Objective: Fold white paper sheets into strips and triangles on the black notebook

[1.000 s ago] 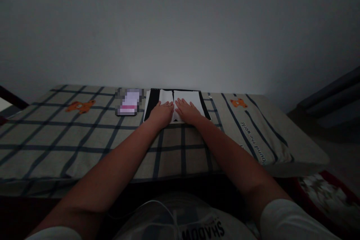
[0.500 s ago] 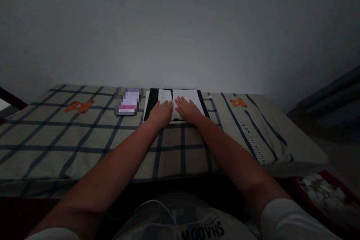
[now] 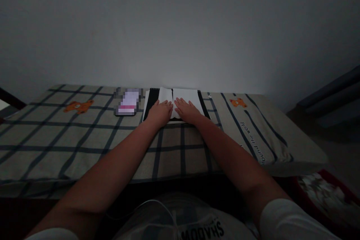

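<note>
A white folded sheet of paper (image 3: 189, 96) lies on a black board (image 3: 151, 102) at the far edge of the bed, close to the wall. My left hand (image 3: 159, 113) rests flat on the left part of the paper, fingers together and pointing away from me. My right hand (image 3: 186, 110) lies flat on the right part, fingers slightly spread. The two hands are side by side, nearly touching at the paper's centre fold. Neither hand grips anything.
The bed is covered by a grey checked sheet (image 3: 84, 138) with orange bear prints. A phone with a lit, blurred screen (image 3: 128, 102) lies just left of the board. A pillow (image 3: 261, 135) in the same fabric sits at the right. The room is dim.
Both hands stay pressed on the paper and have shifted only a touch; the view has drifted slightly.
</note>
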A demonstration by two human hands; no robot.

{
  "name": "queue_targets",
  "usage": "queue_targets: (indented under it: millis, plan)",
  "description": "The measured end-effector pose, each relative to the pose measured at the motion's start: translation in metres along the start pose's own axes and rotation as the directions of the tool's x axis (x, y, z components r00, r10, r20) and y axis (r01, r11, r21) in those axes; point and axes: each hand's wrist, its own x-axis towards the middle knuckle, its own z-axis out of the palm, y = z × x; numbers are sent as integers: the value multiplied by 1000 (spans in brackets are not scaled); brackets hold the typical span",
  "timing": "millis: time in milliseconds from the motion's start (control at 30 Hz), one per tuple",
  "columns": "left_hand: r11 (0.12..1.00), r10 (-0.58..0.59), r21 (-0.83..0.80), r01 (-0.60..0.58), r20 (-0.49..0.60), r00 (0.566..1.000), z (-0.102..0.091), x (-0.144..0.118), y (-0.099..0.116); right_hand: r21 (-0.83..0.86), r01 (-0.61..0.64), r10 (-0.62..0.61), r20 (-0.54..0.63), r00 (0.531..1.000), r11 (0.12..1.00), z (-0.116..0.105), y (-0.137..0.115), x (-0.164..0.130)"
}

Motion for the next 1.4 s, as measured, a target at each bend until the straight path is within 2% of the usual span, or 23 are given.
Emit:
queue_targets:
  millis: [133,933,1233,1400]
  plan:
    - [1000,5,3,-5,36,999,0,0,2,0,-11,11,8,1000,1000,0,-1,0]
    - [998,-59,-25,60,31,998,-3,-2,11,3,-99,99,4,995,995,2,-11,-1]
    - [997,-64,-36,63,-29,998,-1,-4,7,-18,5,-6,-30,1000,1000,-2,1,-1]
    - [996,-80,-49,79,-8,997,-3,-5,5,-23,22,-22,-13,1000,999,-2,-1,-3]
